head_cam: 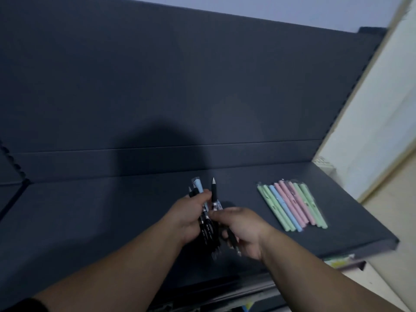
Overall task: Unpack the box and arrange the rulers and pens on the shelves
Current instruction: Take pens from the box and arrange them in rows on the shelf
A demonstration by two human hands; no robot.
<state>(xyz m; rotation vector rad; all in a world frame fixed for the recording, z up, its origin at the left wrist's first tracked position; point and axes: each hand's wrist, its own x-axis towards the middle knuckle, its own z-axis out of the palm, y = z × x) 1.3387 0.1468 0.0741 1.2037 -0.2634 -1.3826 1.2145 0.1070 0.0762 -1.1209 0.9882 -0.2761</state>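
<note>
A person stands at a dark grey flat shelf (90,210) with a matching dark back panel (180,86), seen from above over both bare forearms. The left hand (189,219) is curled round a bundle of slim black plastic pens (206,228), tips pointing away, with one pale blue pen (199,186) among them. It holds them just above the shelf, seemingly as a stock to draw from. The right hand (243,230) grasps a single dark pen across its palm, while its thumb and forefinger pinch at the bundle, probably to separate one out. To the right, well apart from the hands, a row of pastel green, blue and pink pens (292,206) lies side by side, touching, likely a finished colour group. No box or rulers are visible.
</note>
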